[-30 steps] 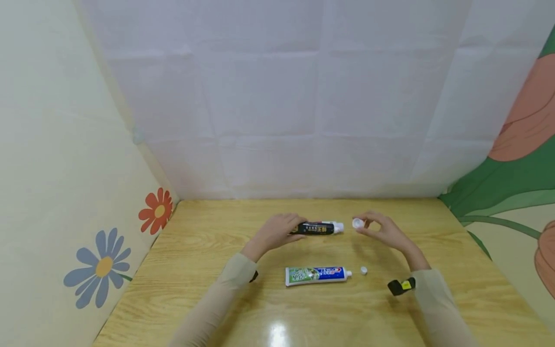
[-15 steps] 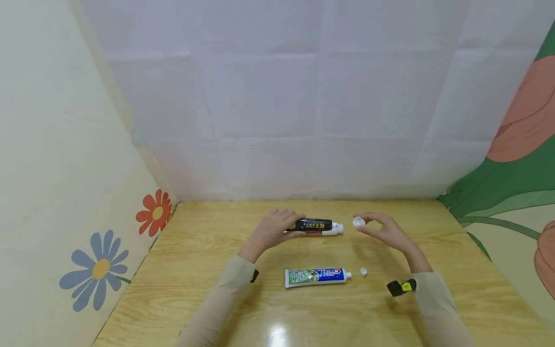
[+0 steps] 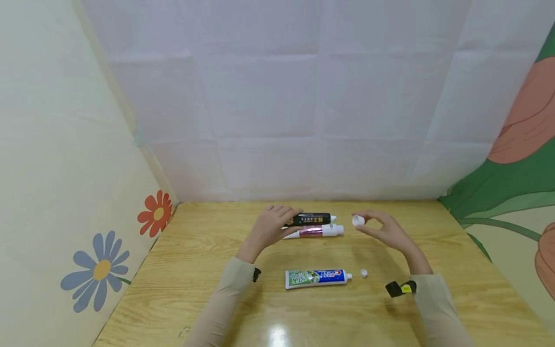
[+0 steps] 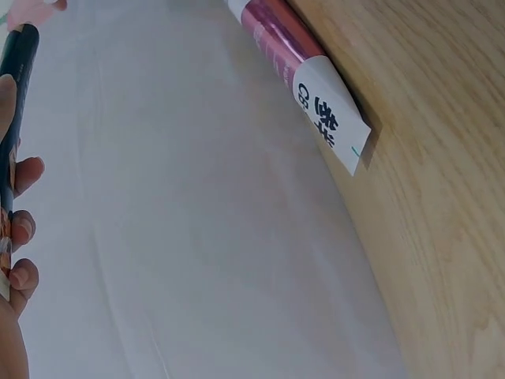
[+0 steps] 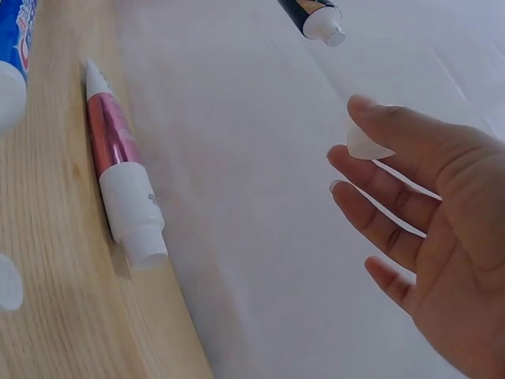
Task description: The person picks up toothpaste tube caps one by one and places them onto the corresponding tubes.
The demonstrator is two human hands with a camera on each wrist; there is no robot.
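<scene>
My left hand (image 3: 270,227) grips a black toothpaste tube (image 3: 312,219) with gold lettering, its uncapped white nozzle pointing right. In the left wrist view the fingers (image 4: 24,229) curl round that tube's edge. Between thumb and fingertips my right hand (image 3: 386,231) pinches a white cap (image 3: 358,220), a short way right of the nozzle. The right wrist view shows the cap (image 5: 367,142) partly hidden behind the thumb, the other fingers loosely bent. Just below the black tube, a pink and white toothpaste tube (image 3: 312,231) lies on the table with its white cap on.
Nearer the front of the wooden table (image 3: 329,318) lies a green and blue toothpaste tube (image 3: 316,277), uncapped, nozzle to the right. A small white cap (image 3: 363,273) sits just off its nozzle. A white cloth (image 3: 269,120) hangs behind the table.
My left hand has raised the black tube slightly away toward the back, uncovering the pink and white tube. The cap in my right hand has tilted and hardly moved.
</scene>
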